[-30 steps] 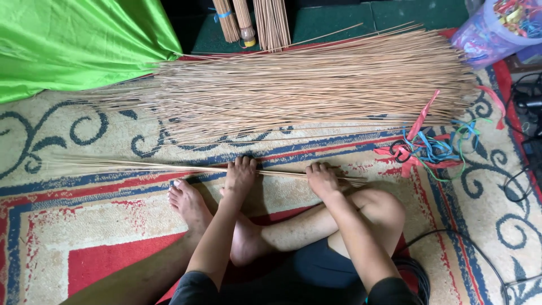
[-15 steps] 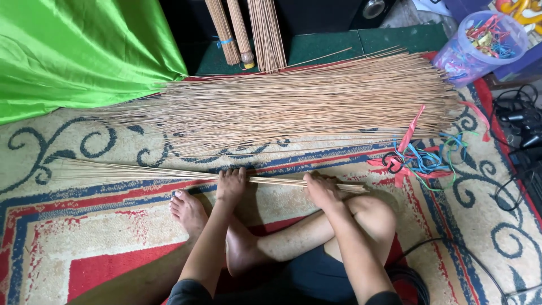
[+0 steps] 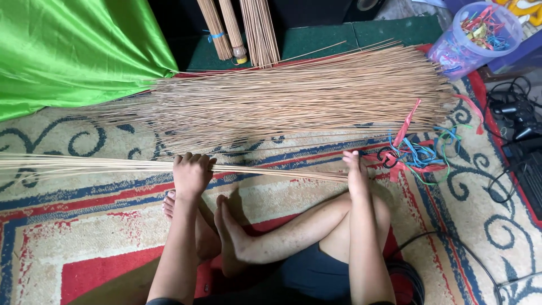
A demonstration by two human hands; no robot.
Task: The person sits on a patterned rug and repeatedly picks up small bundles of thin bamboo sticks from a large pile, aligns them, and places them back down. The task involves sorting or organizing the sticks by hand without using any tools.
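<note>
Patterned red, cream and blue woven carpet (image 3: 68, 248) covered the floor, with the person sitting cross-legged on it. Shiny green fabric sheet (image 3: 73, 51) lay bunched at upper left. Wide loose pile of thin tan broom sticks (image 3: 293, 101) lay spread across the carpet just beyond the hands. Nearer, a slim bundle of the same tan sticks (image 3: 101, 165) ran flat left to right in front of the legs. Left hand (image 3: 192, 172) was curled over the bundle near its middle, fingers wrapped on it. Right hand (image 3: 355, 172) pressed on the bundle's right end; grip or flat palm, couldn't tell. Tangle of red, blue and green plastic strips (image 3: 418, 153) sat just right of that hand. Clear plastic tub of coloured strips (image 3: 477, 36) stood at upper right.
</note>
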